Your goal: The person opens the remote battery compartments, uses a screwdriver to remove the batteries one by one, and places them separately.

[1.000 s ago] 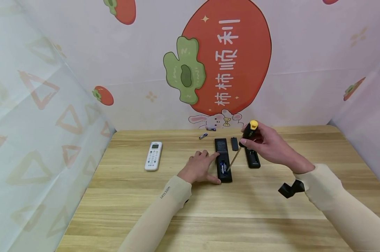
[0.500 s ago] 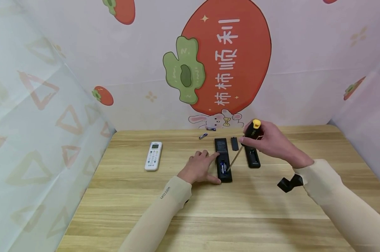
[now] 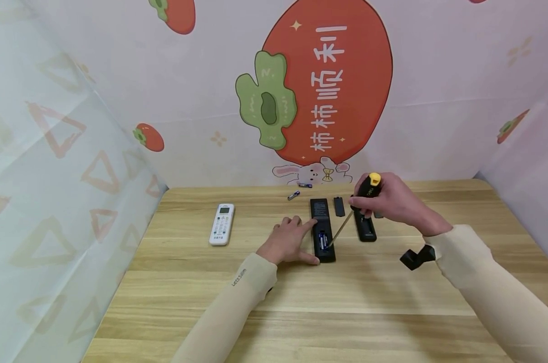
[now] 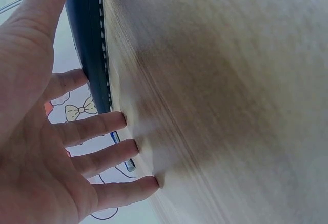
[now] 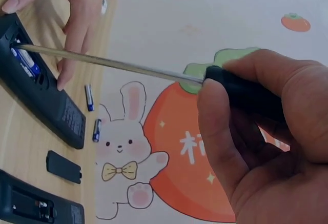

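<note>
One yellow-capped black screwdriver (image 3: pixel 369 189) in curled right fingers (image 5: pixel 214 116), left fingers (image 4: pixel 95 129) outspread.

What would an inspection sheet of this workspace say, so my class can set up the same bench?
Surface: wood-grain table.
Job's things: screwdriver, tip at the open bay of a black remote; two batteries inside; contact with them unclear.
Clutter: white remote at left; two loose batteries near the far edge; black cover; second remote, black, bay open.
Left hand: fingers spread, index fingertip touching the black remote.
Right hand: grips the screwdriver's handle.
Cables: nothing seen.
Surroundings: printed hangings with fruit and a rabbit.
</note>
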The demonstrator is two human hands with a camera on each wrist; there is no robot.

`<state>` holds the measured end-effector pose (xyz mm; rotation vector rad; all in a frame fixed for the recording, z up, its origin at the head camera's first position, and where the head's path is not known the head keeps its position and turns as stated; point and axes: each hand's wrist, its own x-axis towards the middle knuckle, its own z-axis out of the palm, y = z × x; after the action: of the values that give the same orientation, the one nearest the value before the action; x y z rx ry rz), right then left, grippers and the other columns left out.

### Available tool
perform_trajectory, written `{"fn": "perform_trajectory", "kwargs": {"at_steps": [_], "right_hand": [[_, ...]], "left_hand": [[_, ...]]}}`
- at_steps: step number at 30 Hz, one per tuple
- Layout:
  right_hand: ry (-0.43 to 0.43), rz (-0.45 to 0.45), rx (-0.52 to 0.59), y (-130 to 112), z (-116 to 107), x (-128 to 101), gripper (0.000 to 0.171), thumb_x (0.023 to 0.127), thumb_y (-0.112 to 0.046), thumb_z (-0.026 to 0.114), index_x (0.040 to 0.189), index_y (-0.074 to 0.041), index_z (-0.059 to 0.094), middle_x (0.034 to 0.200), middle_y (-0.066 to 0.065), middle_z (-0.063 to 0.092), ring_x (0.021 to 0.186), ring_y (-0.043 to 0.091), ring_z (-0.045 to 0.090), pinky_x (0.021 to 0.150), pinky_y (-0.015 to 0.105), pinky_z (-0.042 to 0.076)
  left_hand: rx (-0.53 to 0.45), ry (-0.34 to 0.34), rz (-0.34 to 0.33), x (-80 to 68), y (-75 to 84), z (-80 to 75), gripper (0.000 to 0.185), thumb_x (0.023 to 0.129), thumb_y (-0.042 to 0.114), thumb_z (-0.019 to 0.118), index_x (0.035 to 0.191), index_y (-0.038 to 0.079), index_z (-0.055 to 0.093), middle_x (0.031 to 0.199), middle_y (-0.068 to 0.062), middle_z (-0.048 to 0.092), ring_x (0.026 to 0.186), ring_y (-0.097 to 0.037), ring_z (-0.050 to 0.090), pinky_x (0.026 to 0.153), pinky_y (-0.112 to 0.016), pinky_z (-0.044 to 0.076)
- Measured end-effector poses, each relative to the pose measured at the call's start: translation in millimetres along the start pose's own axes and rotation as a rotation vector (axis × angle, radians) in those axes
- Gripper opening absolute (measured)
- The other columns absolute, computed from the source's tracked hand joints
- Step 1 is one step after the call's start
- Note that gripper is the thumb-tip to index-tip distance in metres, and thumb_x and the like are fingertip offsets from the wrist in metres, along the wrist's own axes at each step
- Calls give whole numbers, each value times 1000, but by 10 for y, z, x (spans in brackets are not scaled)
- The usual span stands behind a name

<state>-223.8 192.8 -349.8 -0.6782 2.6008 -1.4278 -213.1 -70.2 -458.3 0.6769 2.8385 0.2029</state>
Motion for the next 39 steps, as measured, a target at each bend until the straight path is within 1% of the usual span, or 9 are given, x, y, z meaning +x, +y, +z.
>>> {"fn": "perform_trajectory", "kwargs": {"at_steps": [6,11,15,20,26,28,36,39], "right_hand": [[-6,-17,-15,-3,14,-31,19,90,-18,80,93,-7,65,81,11,68,63,25,68,60,41,60],[-3,-46,-32,-76,66,-65,17,89,-18,81,91,-8,66,80,8,68,62,22,68,60,39,60],[-2,-62,-50,-136,101,-66,17,88,-18,82,89,-9,67,77,6,67,61,23,67,60,38,59],[-8,-31,-102,-189,123,-31,19,88,-20,82,91,-10,66,74,5,66,59,21,66,59,36,58],[-31,26,-96,-155,119,45,18,89,-16,81,92,-6,65,74,8,67,63,31,68,59,34,58],[-28,38,-89,-133,112,51,19,89,-15,80,93,-5,65,76,9,67,64,32,69,59,34,58],[-3,19,-101,-126,137,-13,18,89,-17,81,90,-8,66,76,6,68,61,24,68,58,35,58],[12,-16,-128,-153,174,-76,17,89,-17,81,87,-11,66,74,3,68,60,20,67,59,34,57]], "left_hand": [[-3,-3,2,8,8,-14,104,72,72,78,158,30,37,138,-10,53,129,-33,47,104,-56,43],[-2,-6,-2,9,-1,-12,104,72,72,78,158,30,38,139,-10,53,129,-34,47,104,-56,43],[0,-6,-1,12,-8,-3,104,72,71,79,158,30,38,139,-10,53,130,-34,46,104,-56,43],[3,-8,7,23,-6,-2,105,72,71,79,159,29,37,139,-11,52,129,-35,46,103,-58,44],[-7,-16,5,34,8,-5,104,73,70,79,159,29,36,141,-11,50,130,-35,45,104,-59,42],[-6,-16,6,38,10,2,104,73,70,79,159,29,37,141,-11,50,130,-35,45,104,-59,42],[-13,-7,6,30,-15,13,103,73,70,79,158,29,37,141,-11,51,131,-35,45,104,-58,42],[-16,-4,11,32,-15,11,103,73,70,79,158,29,38,140,-11,51,130,-35,45,104,-59,42]]}}
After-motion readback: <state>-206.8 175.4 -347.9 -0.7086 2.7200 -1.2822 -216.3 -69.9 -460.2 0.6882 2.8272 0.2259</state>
